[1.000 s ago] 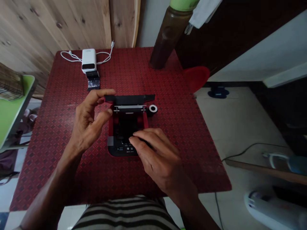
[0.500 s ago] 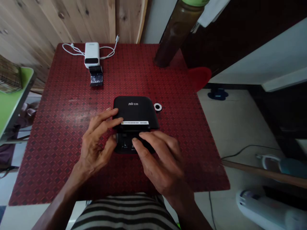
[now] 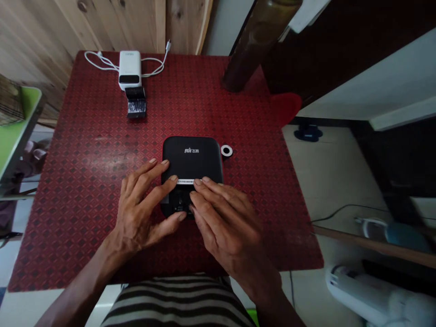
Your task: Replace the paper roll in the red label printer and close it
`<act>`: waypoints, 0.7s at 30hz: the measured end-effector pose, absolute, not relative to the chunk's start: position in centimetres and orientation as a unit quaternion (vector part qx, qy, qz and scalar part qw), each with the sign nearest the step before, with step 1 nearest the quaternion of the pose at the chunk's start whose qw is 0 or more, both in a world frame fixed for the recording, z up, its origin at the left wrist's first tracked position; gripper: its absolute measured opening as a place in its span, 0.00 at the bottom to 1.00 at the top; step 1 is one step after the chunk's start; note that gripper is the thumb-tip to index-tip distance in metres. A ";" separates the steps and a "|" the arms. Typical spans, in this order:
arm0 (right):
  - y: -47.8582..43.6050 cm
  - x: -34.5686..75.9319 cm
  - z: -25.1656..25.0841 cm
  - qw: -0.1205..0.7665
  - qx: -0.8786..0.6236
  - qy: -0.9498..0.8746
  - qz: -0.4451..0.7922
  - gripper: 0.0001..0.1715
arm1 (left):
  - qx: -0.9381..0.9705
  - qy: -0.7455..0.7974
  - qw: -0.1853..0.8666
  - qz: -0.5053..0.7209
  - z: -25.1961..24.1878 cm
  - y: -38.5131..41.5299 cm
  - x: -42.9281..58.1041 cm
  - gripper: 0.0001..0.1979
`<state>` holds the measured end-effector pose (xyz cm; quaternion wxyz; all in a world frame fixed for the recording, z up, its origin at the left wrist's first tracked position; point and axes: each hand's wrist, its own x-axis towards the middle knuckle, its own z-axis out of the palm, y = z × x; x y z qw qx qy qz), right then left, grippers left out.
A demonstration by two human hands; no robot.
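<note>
At the middle of the red patterned surface (image 3: 85, 150): a black device (image 3: 192, 156) with rounded corners, lid down, white lettering on top and a pale strip along the lid's near edge. Left hand (image 3: 143, 209) laid flat against the device's near left corner, fingers spread wide, fingertips touching the lid's edge, thumb stretched along the front; grips nothing. Right hand (image 3: 221, 220) likewise open and flat, fingers (image 3: 213, 193) reaching onto the front part of the device just below the pale strip and covering most of what sits there; grips nothing either. Fingertips of the two hands close together over the device; touching or not, cannot tell. Just right of the device, and apart from it, a small white ring (image 3: 226, 151). Well beyond, near the far left corner, a white power bank (image 3: 129, 68), and touching its near end a small black block (image 3: 136, 102). At the far edge, a brown post (image 3: 252, 45). Below the hands, a striped shirt (image 3: 180, 304).
</note>
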<state>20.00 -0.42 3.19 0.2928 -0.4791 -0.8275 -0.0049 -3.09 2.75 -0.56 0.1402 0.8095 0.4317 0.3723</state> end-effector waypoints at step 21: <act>-1.6 21.2 -0.2 0.439 -0.568 -0.695 0.051 0.26 | 0.466 0.513 0.568 0.444 0.2 2.2 -1.5 0.31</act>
